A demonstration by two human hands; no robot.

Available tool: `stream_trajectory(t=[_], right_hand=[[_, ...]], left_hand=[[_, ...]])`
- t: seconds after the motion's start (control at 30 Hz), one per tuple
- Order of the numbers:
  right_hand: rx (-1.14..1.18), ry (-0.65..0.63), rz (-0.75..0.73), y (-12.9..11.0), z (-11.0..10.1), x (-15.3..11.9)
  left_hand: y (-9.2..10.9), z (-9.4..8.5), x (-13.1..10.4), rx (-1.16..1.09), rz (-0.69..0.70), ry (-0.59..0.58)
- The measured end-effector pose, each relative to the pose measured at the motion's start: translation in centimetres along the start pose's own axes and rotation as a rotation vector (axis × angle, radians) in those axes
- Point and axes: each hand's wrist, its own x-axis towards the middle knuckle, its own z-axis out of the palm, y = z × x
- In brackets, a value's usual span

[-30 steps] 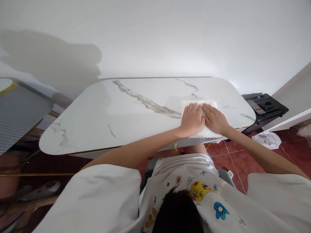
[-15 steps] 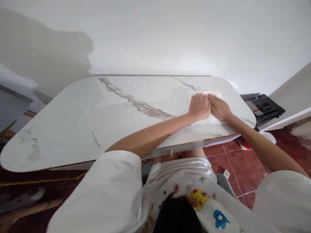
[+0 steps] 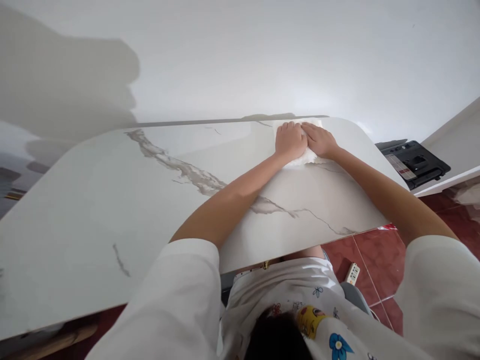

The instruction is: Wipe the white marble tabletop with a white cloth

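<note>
1. Wall [image 3: 232, 55], white, rises beyond both hands; a broad grey shadow falls on it, well to the left of the left hand.
2. The tabletop [image 3: 93, 215], white with grey-brown marble veins and a rounded corner, lies under both hands. Most of it spreads out to the left of the left hand; a shorter stretch runs to the right of the right hand.
3. The person's white shirt [image 3: 183, 300], printed with flowers and a yellow figure, is nearer the body than either hand, its sleeves ending above the elbows.
4. The red tiled floor [image 3: 377, 250] shows below the table edge, nearer the body than the right hand and to its right.
5. A black case [image 3: 416, 162] sits beyond the table's end, well to the right of the right hand.
6. The white cloth [image 3: 302, 161] lies flat on the tabletop directly beneath both hands, at or very near the far edge by the wall; its border shows around them.
7. The left hand [image 3: 290, 140] rests palm down on the cloth, fingers together and pointing forward, spread over it and not wrapped around it.
8. The right hand [image 3: 319, 140] lies flat on the cloth just beside it, fingers angled inward, fingertips meeting the left hand.
9. A white power strip [image 3: 352, 273] lies on the tiles, nearer the body than the right hand.
</note>
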Motion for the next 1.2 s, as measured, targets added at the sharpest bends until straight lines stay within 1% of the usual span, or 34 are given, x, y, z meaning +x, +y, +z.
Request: stream_trajectory(t=[0.17, 0.33, 0.43, 0.57, 0.73, 0.83, 1.0, 1.1, 1.2], right_hand=[[-0.003, -0.023, -0.021, 1.3, 0.7, 3.4], [0.017, -0.032, -0.048, 2.3, 1.3, 5.9], [0.004, -0.031, -0.039, 2.4, 1.4, 6.6], [0.008, -0.025, -0.033, 2.1, 1.2, 6.7], [0.0, -0.014, -0.033, 2.0, 1.4, 6.2], [-0.002, -0.022, -0.028, 1.8, 1.4, 5.3], [0.001, -0.022, -0.07, 0.9, 1.1, 2.5], [-0.001, -0.039, -0.069, 0.2, 0.9, 0.4], [0.003, -0.021, -0.08, -0.5, 0.6, -1.6]], left_hand=[[-1.9, 0.9, 2.9, 0.004, -0.039, 0.033], [-3.3, 1.6, 5.1, 0.006, -0.034, 0.06], [-3.6, 1.7, 5.9, 0.01, -0.045, 0.069], [-3.4, 1.3, 6.0, 0.031, -0.065, 0.056], [-2.7, 1.0, 5.1, 0.071, -0.055, 0.058], [-2.3, 0.8, 4.1, 0.101, -0.045, 0.061], [-1.4, 0.2, 1.0, 0.118, -0.024, 0.043], [-0.5, -0.3, -1.0, 0.126, -0.015, 0.03], [0.5, -0.8, -3.0, 0.125, -0.006, 0.013]])
